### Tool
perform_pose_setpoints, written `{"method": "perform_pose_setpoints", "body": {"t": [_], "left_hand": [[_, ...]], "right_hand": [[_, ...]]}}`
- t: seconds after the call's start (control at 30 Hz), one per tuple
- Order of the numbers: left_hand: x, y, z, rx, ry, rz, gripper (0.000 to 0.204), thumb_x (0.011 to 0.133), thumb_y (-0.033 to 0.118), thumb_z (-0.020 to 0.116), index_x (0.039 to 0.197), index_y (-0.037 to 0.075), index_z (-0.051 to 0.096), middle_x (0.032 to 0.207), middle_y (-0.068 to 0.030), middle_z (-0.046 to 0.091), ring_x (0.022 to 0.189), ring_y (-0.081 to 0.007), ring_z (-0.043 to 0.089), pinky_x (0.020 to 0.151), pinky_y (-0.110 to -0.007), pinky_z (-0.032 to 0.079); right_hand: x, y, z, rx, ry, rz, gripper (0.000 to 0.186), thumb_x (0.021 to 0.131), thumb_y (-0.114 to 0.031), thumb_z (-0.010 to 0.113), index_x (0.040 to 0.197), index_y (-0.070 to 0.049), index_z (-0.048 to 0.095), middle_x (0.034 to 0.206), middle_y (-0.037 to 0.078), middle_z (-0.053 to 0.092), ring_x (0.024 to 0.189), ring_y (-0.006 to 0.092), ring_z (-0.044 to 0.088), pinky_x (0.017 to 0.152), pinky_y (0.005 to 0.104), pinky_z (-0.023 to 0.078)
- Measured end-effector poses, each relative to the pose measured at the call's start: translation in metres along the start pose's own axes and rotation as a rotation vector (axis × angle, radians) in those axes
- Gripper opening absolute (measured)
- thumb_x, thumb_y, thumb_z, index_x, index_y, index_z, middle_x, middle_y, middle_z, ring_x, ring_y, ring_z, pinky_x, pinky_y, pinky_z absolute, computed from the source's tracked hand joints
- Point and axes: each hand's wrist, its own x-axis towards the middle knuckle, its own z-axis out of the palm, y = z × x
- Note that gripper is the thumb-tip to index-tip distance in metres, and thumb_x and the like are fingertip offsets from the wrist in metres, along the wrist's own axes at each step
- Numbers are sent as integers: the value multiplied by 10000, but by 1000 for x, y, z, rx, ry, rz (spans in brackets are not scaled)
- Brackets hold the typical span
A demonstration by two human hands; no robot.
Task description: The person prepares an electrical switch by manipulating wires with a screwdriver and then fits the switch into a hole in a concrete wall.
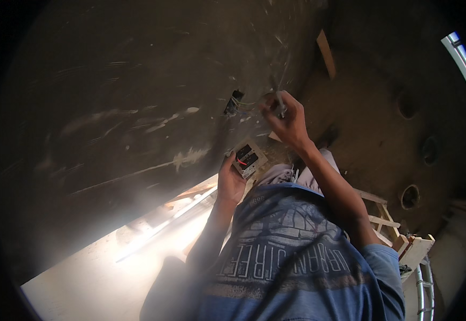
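My left hand [230,181] grips a pale square electrical faceplate [258,157] by its edge. Its back faces up, with two black modules and a short red wire [240,161] on them. Further up, a dark wall box [233,102] sits recessed in the grey wall, and several thin light wires [248,103] stick out of it to the right. At the ends of these wires is my right hand [289,121], its fingers closed round a slim grey tool [278,101]. Blur and shade hide the tool's exact kind.
The dark, scuffed wall [136,107] fills the left side. A wooden plank [326,54] lies at the upper right. Round openings, one of them pale-rimmed [410,197], show at the right. Below them are a wooden frame [385,216] and a metal ladder [424,291]. Bright light glares at the lower left.
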Motion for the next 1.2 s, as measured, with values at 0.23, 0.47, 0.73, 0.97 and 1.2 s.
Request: {"method": "perform_pose_setpoints", "body": {"t": [0.23,0.47,0.73,0.97,1.2], "left_hand": [[8,-7,-2,-32,-62,-9,333,965,311,586,1224,102,572,1187,-91,646,1095,-257,630,947,-436,496],[10,-16,-14,-115,-118,34,373,959,319,597,1250,89,562,1197,-94,647,1107,-257,632,949,-425,500],[2,-13,-15,43,-136,272,330,938,184,603,1234,48,552,1157,-99,647,1080,-223,640,945,-393,506],[3,42,32,995,-396,801,801,865,146,618,1545,61,203,1373,-211,483,1136,-249,574,989,-379,469],[41,48,44,1380,-331,957,877,815,166,658,1563,119,203,1424,-269,478,1307,-426,487,1034,-447,445]], "right_hand": [[15,-34,26,-449,-83,-314,382,715,-136,783,1089,-88,723,998,90,680,912,306,635,792,405,544],[67,-17,8,-283,-255,-494,312,746,-39,732,1058,-49,729,896,128,682,893,318,646,800,380,537],[45,37,-2,168,-199,100,244,931,-136,626,1096,36,680,1079,107,725,1014,100,626,886,293,490],[6,22,22,154,-228,-54,214,897,-91,656,1078,19,685,1017,117,725,961,153,659,864,329,504],[14,0,20,3,-69,-101,157,866,-97,693,988,1,706,926,138,716,827,232,692,743,333,510]]}}
